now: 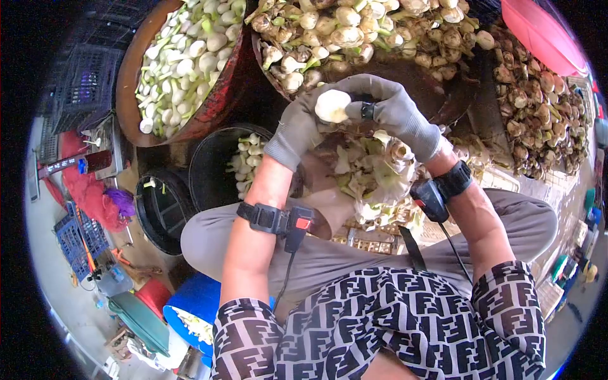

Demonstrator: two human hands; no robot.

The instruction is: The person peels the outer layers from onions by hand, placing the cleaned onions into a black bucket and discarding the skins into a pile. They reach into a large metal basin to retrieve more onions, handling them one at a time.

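Patterned shirt [380, 323] fills the lower edge, grey trousers [329, 253] just beyond. Both forearms carry black wrist straps [272, 218] with cabled units.

Left hand [297, 126]: grey knit glove, fingers curled round a white bulb [332, 106] from the left and below, gripping it. Right hand [396, 114]: same glove, closed over the bulb's right side, with a small dark object [367, 109] pinched at the fingertips; cannot tell what it is.

Bulb: held above the lap, between the two hands, in front of the rusty basin [437, 104]. Egg-shaped, smooth, pale cream, skin off. Long axis seems to run lower left to upper right in the view; which end is root or stalk, cannot tell.

Under the hands: loose heap of peelings [373, 177], pale green-white, leafy and ragged.

Rusty basin holds unpeeled bulbs [354, 31], brownish, with green stubs. Left of it, a second round basin [126, 82] of clean white bulbs. Black tub [209, 171] with a few more, black bucket [164, 209] beside it. Far right: mound of brown husks [538, 107].
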